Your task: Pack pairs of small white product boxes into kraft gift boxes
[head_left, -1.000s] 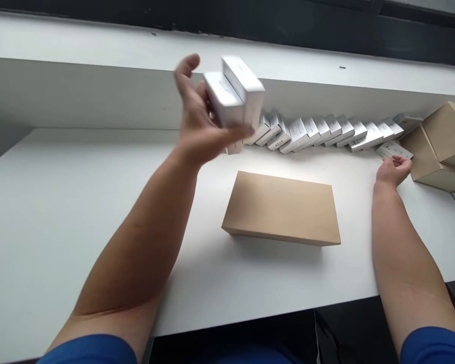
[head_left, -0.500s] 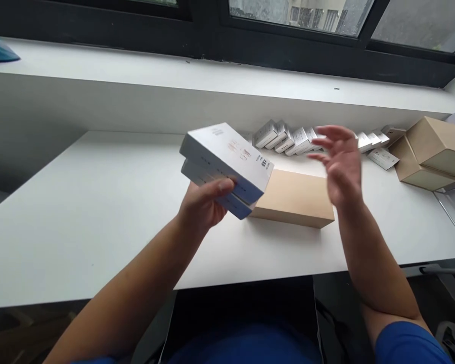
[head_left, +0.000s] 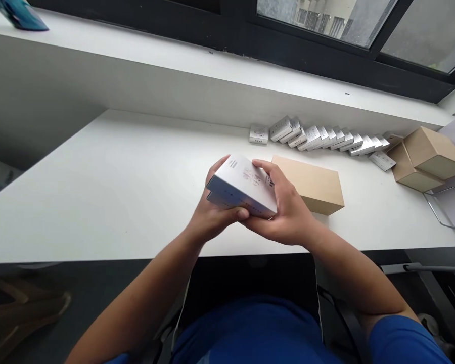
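Observation:
Both my hands hold a stack of two flat white boxes (head_left: 238, 186) above the near edge of the white table (head_left: 98, 202). My left hand (head_left: 208, 222) grips the stack from below and the left, thumb on its front edge. My right hand (head_left: 284, 212) wraps the right end, fingers over the top. Just behind the stack, a closed brown cardboard box (head_left: 313, 183) lies flat on the table.
A leaning row of several small white boxes (head_left: 326, 139) runs along the back wall, with one more small white box (head_left: 258, 134) standing apart at its left. Two stacked brown boxes (head_left: 424, 159) and a wire frame (head_left: 445, 207) sit at the right. A white ledge (head_left: 174, 55) and window lie behind.
My left hand brought the white boxes down from near the back wall toward me. My right hand left the far row and closed on the stack's right end.

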The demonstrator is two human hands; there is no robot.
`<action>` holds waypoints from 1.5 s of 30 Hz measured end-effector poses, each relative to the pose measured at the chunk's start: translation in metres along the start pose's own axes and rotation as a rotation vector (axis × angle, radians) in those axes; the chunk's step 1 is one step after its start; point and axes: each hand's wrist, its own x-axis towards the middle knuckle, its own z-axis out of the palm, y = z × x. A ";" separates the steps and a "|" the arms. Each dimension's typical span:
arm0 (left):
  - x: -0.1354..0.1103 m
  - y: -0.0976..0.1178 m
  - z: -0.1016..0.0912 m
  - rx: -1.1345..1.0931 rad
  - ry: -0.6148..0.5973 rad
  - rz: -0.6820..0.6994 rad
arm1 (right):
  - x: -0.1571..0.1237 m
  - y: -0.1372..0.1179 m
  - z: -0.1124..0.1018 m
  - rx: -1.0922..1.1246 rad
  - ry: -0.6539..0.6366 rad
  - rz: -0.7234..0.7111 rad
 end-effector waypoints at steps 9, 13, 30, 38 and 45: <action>-0.032 0.011 -0.108 0.876 -0.052 -0.001 | 0.004 0.078 0.090 -0.370 -0.339 0.152; -0.025 0.007 -0.095 1.063 -0.354 -0.063 | -0.004 0.060 0.063 -0.417 -0.410 0.027; 0.069 0.059 0.066 1.291 -0.550 -0.613 | -0.070 0.166 -0.114 0.429 0.545 0.486; 0.087 0.012 0.066 1.395 -0.414 -0.574 | -0.077 0.168 -0.111 0.384 0.587 0.537; 0.104 0.008 0.057 1.190 -0.117 -0.631 | -0.079 0.178 -0.103 0.327 0.526 0.527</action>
